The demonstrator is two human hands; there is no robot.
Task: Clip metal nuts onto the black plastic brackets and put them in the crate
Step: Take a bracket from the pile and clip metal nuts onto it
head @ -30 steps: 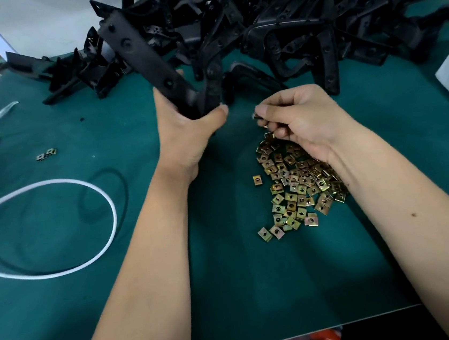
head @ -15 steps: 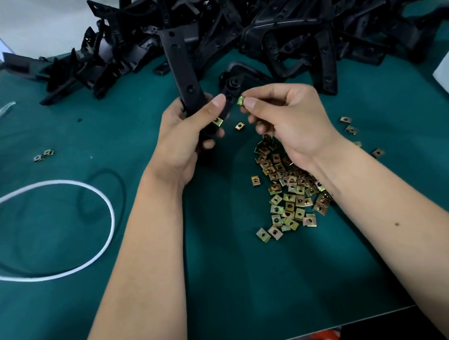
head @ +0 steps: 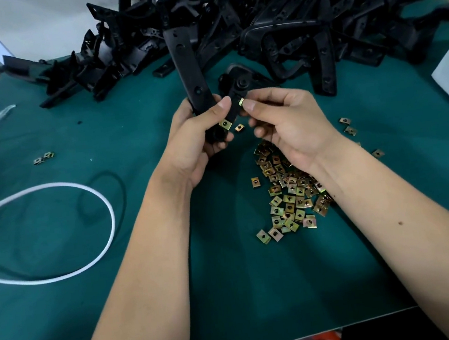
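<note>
Above the middle of the green worktop (head: pixel 66 313), the left hand (head: pixel 197 142) grips a long black plastic bracket (head: pixel 189 70) while the right hand (head: pixel 288 126) pinches a small brass-coloured metal clip nut (head: pixel 241 101) beside its edge, where a skewed push could make it slip and drop

Even overhead light, soft shadows, wide-angle edge distortion, blurred corners.

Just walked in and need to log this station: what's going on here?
A person is fitting metal clip nuts to black plastic brackets at a green table. The left hand grips one bracket, which already carries a nut. The right hand pinches another nut at the bracket's edge. Loose nuts lie below; more brackets are heaped behind.
</note>
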